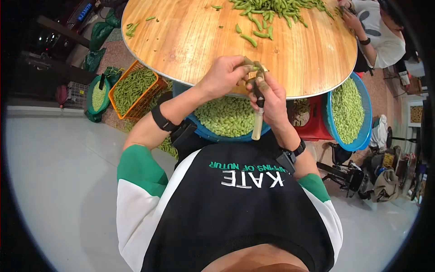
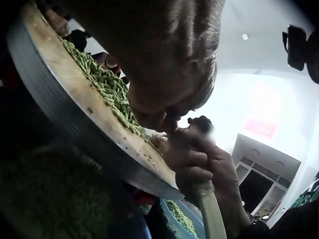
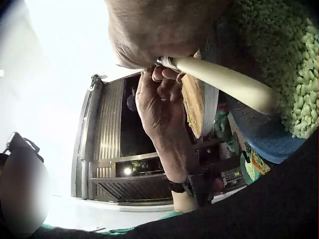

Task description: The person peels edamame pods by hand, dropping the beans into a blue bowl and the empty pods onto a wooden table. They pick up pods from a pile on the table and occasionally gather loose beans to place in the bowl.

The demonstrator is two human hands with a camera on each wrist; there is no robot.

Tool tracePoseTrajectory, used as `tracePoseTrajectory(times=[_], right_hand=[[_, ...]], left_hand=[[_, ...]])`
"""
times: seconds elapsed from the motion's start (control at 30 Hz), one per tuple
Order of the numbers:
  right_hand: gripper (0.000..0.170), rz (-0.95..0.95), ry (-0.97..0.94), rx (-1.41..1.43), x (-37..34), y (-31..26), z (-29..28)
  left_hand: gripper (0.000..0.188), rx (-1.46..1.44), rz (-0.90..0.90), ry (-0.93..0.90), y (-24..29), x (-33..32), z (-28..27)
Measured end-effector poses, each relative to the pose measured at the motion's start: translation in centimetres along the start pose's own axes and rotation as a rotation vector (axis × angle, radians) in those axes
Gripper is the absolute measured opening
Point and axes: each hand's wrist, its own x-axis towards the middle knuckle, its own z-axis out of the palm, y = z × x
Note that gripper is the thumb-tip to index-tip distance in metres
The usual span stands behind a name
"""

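Observation:
Above the table's near edge the two hands meet. My left hand (image 1: pixel 223 76) pinches a small green pod (image 1: pixel 257 68) between thumb and fingers, close to the right fingertips. My right hand (image 1: pixel 274 100) grips a tool with a pale handle (image 1: pixel 257 126) that points down towards the body; its working end is hidden by the fingers. The right wrist view shows the pale handle (image 3: pixel 227 83) sticking out from under the right hand (image 3: pixel 154 32), with the left hand (image 3: pixel 162 112) beyond. In the left wrist view the left hand (image 2: pixel 172 74) almost touches the right (image 2: pixel 214 167).
Green pods (image 1: pixel 272 9) lie heaped on the round wooden table (image 1: pixel 190 50). Below its edge stand a blue tub of shelled beans (image 1: pixel 226 117), an orange crate of pods (image 1: pixel 135 88) and another blue basket (image 1: pixel 368 113). Another person (image 1: pixel 378 34) sits at the right.

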Motion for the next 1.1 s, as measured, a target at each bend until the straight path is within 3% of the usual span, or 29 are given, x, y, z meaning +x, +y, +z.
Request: tracePoseTrajectory(times=[0.17, 0.23, 0.27, 0.33, 0.47, 0.67, 0.77, 0.83, 0.87, 0.93, 1.0, 1.07, 1.1], right_hand=[[0.030, -0.068, -0.038, -0.195, -0.5, 0.5, -0.3], [0.031, -0.050, -0.077, -0.124, -0.9, 0.1, 0.1], [0.033, -0.037, -0.114, -0.055, -0.9, -0.3, 0.3], [0.034, 0.013, -0.124, 0.023, -1.1, -0.7, 0.3], [0.038, 0.088, -0.169, 0.091, -1.4, -1.3, 0.2], [0.040, 0.018, -0.138, -0.042, -1.8, -1.3, 0.7], [0.039, -0.023, -0.079, -0.112, -1.8, -1.0, 1.0], [0.031, 0.016, -0.089, -0.009, -1.9, -1.3, 1.1], [0.024, 0.051, -0.100, 0.093, -1.8, -1.5, 1.1], [0.030, 0.051, -0.149, 0.090, -1.8, -1.3, 0.4], [0.038, 0.052, -0.198, 0.088, -1.9, -0.6, -0.3], [0.037, -0.566, -0.155, -0.899, -1.5, 0.8, -1.2], [0.037, -0.687, -0.139, -0.967, -1.1, 1.3, -1.0]], left_hand=[[0.017, 0.121, 0.242, 0.048, -1.1, -1.2, 0.5], [0.013, 0.053, 0.077, 0.010, -1.0, -1.5, 0.1], [0.013, 0.053, 0.078, 0.011, -1.0, -1.7, -0.1], [0.015, -0.238, -0.099, -0.047, -0.9, -1.9, -0.3], [0.014, -0.289, -0.110, -0.072, -1.4, -2.4, -0.1], [0.013, -0.229, 0.092, 0.025, -2.2, -2.7, 0.7], [0.013, -0.059, 0.214, 0.063, -2.3, -2.7, 0.8], [0.012, -0.321, 0.041, -0.001, -1.9, -2.8, 0.6], [0.012, -0.321, 0.041, 0.000, -1.4, -2.7, 0.5], [0.012, -0.707, -0.184, -0.074, -0.5, -2.7, 0.4], [0.012, -0.753, -0.203, -0.113, -1.4, -2.8, 0.4], [0.011, -0.797, -0.219, -0.163, -2.0, -2.7, 0.6], [0.012, -0.605, -0.178, -0.096, -2.1, -2.9, 0.9]])
